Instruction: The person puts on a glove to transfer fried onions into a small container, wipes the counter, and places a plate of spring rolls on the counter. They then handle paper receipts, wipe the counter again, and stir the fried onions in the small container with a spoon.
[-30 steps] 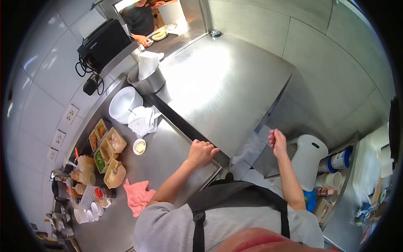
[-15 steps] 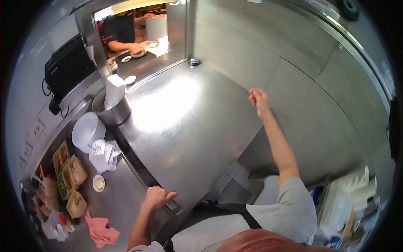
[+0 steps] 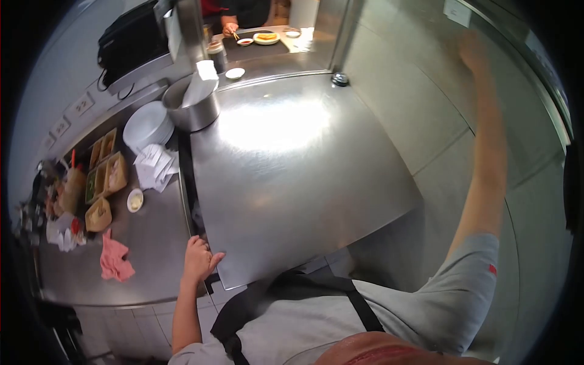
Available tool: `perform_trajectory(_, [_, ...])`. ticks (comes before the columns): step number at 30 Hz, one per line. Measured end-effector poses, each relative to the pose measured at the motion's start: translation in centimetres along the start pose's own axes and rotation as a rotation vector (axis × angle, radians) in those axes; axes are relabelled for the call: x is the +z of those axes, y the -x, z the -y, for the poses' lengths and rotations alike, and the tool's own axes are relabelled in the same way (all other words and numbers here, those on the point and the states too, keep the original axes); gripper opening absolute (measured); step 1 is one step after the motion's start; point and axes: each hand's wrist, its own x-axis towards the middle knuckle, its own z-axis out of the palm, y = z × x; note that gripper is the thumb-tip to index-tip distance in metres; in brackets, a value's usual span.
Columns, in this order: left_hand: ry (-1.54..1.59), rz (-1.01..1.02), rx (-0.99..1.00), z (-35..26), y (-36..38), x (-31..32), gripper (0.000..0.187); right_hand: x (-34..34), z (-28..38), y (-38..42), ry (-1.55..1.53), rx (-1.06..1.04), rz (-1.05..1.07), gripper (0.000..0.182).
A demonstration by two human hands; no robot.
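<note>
My left hand (image 3: 201, 260) is at the near left edge of the steel table (image 3: 304, 188), its fingers bent over the edge and the thumb apart; whether it grips the edge is unclear. My right hand (image 3: 471, 52) is raised at the upper right, in front of the grey wall (image 3: 395, 79), below and right of a small white label (image 3: 457, 12). It is blurred by motion, so its fingers and anything in them cannot be made out. A small metal bell (image 3: 340, 79) sits at the far right corner of the table.
Along the left are a steel pot (image 3: 191, 115), white plates (image 3: 148, 126), papers (image 3: 157, 167), food containers (image 3: 114, 173), a small bowl (image 3: 135, 200) and a pink cloth (image 3: 114, 258). Through the opening, a co-worker's hand (image 3: 230, 28) holds chopsticks near a plate of food (image 3: 266, 38).
My right arm has moved up and right, higher along the wall. The view has shifted. In the opening, the co-worker's hand has left the plate of food.
</note>
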Motion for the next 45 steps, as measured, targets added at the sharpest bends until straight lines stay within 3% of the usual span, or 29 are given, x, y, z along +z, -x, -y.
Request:
perform_trajectory(3, [0.011, -0.115, -0.015, -0.3, 0.1, 0.2, 0.045, 1.2, -1.5, -3.5, 0.168, 0.045, -0.127, 0.044])
perform_trajectory(10, [-0.037, -0.074, -0.072, -0.4, -0.2, 0.1, 0.042, -0.4, -0.9, -5.0, 0.274, 0.065, -0.112, 0.047])
perform_trajectory(18, [-0.034, -0.031, -0.136, -0.6, -0.3, 0.2, 0.045, 2.0, -1.0, -4.7, 0.531, 0.010, -0.340, 0.044])
perform_trajectory(28, [-0.033, -0.098, -0.157, -1.1, -0.3, 0.1, 0.043, 1.7, 0.6, -4.6, 0.554, 0.113, -0.352, 0.045])
perform_trajectory(31, [-0.031, -0.099, -0.165, -1.0, -0.4, 0.3, 0.042, 1.7, 0.5, -3.1, 0.420, 0.178, -0.331, 0.044])
perform_trajectory(33, [-0.028, -0.093, -0.173, -0.9, -0.1, 0.1, 0.042, 3.3, -0.4, -1.4, 0.445, 0.291, -0.425, 0.046])
perform_trajectory(36, [-0.015, 0.002, -0.227, -1.0, -0.6, -0.2, 0.041, 4.9, -0.9, 4.5, 0.523, 0.348, -0.360, 0.048])
perform_trajectory(38, [-0.119, -0.222, -0.075, -0.4, -0.8, 0.9, 0.044, 6.1, 0.4, 8.7, 0.525, 0.281, -0.314, 0.049])
perform_trajectory(40, [-0.164, -0.289, -0.095, -0.1, -1.0, 1.4, 0.047, 7.6, 2.9, 12.3, 0.491, 0.212, -0.250, 0.049])
perform_trajectory(42, [-0.115, -0.214, -0.136, -0.1, -0.9, 0.9, 0.048, 8.5, 6.7, 15.2, 0.449, 0.129, -0.228, 0.048])
perform_trajectory(44, [-0.080, -0.131, -0.187, -0.2, -0.7, 0.8, 0.049, 7.4, 10.6, 18.1, 0.508, 0.055, -0.009, 0.046])
perform_trajectory(45, [-0.084, -0.128, -0.215, -0.2, -0.5, 0.8, 0.049, 9.9, 11.6, 19.2, 0.363, 0.000, 0.056, 0.046])
